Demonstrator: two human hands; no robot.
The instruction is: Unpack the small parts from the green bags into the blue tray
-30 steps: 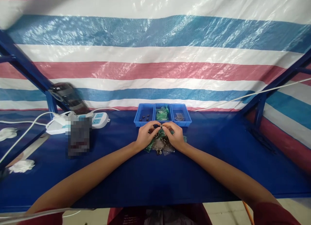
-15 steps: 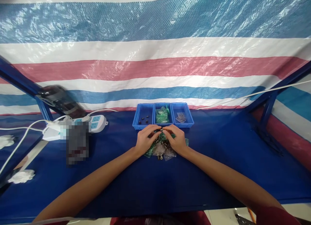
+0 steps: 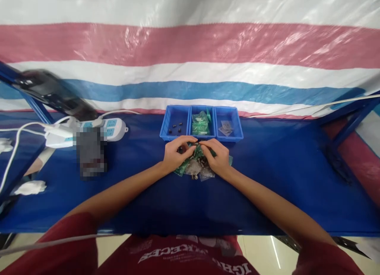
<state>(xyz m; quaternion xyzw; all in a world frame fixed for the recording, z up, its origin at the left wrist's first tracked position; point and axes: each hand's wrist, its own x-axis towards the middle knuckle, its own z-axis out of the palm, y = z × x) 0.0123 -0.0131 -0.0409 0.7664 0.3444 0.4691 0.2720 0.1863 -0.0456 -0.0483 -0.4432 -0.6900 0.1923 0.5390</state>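
Observation:
My left hand point(image 3: 175, 153) and my right hand point(image 3: 219, 157) meet over a heap of small parts, each with thumb and fingers pinched together. What lies between the fingertips is too small to make out. Beneath them the heap mixes green packets point(image 3: 181, 170), clear plastic bags point(image 3: 194, 167) and loose screws point(image 3: 194, 177). Just beyond my fingers stands a blue three-part bin point(image 3: 228, 139). Several dark screws point(image 3: 179, 129) lie in its left compartment, green packets point(image 3: 200, 124) fill the middle one, and small clear bags point(image 3: 226, 128) rest in the right.
At left, a white power strip point(image 3: 115, 129) with plugged-in cables lies behind a pixelated dark object point(image 3: 91, 152). A black object point(image 3: 56, 91) leans by the blue frame. White crumpled material point(image 3: 31, 187) lies at far left. Striped sheeting point(image 3: 190, 43) hangs behind the blue table point(image 3: 261, 211).
The camera view has tipped down, so everything sits higher and my shirt shows more. My hands stay together over the heap, with the fingertips slightly shifted.

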